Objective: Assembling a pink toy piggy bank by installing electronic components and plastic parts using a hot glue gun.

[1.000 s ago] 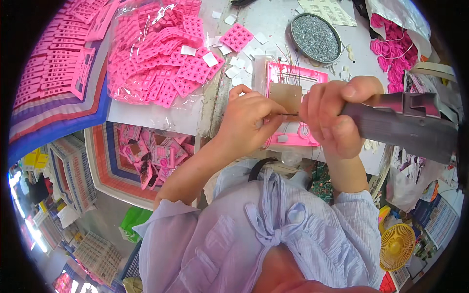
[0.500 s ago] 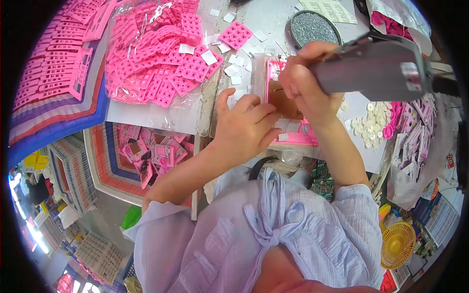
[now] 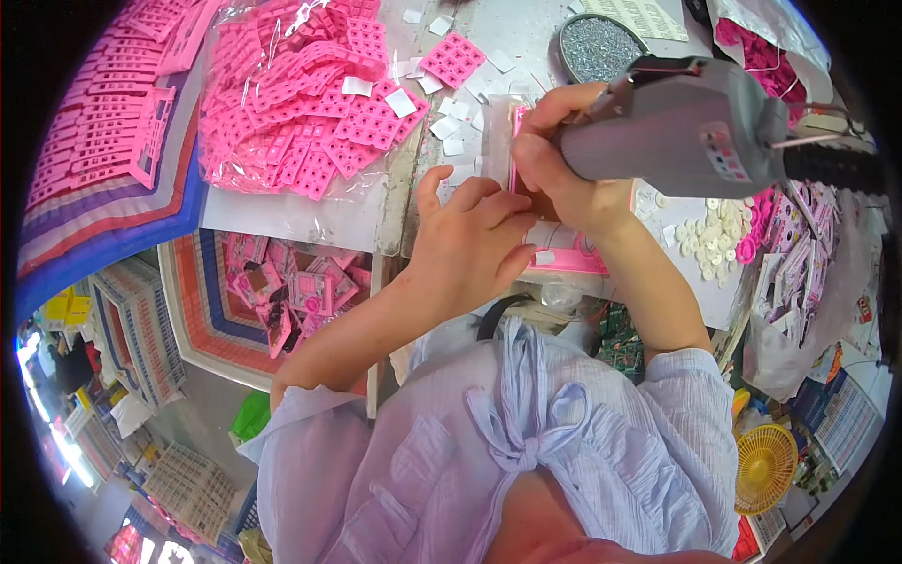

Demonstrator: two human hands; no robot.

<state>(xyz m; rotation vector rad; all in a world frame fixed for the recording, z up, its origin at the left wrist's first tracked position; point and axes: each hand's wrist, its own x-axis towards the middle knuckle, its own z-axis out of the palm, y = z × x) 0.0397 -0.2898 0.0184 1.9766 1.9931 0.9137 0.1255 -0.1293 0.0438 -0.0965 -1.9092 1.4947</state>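
Observation:
My right hand is wrapped round a grey powered screwdriver, which leans over the work spot; its tip is hidden behind the hand. Beneath it lies a pink plastic casing with a brown board in it, largely covered by my hands. My left hand rests at the casing's left side, fingers bent and apart, with the forefinger raised. Nothing shows in its grasp. Thin wires cross the casing's near part, beside a small white square.
A clear bag of pink keypads lies left, beside scattered white squares and one loose keypad. A round dish of screws stands at the back. White discs lie right. A bin of pink casings is below left.
My right hand and the screwdriver have moved left over the casing, and the tool's body has swung nearer. The brown board is more covered. My left hand has hardly moved.

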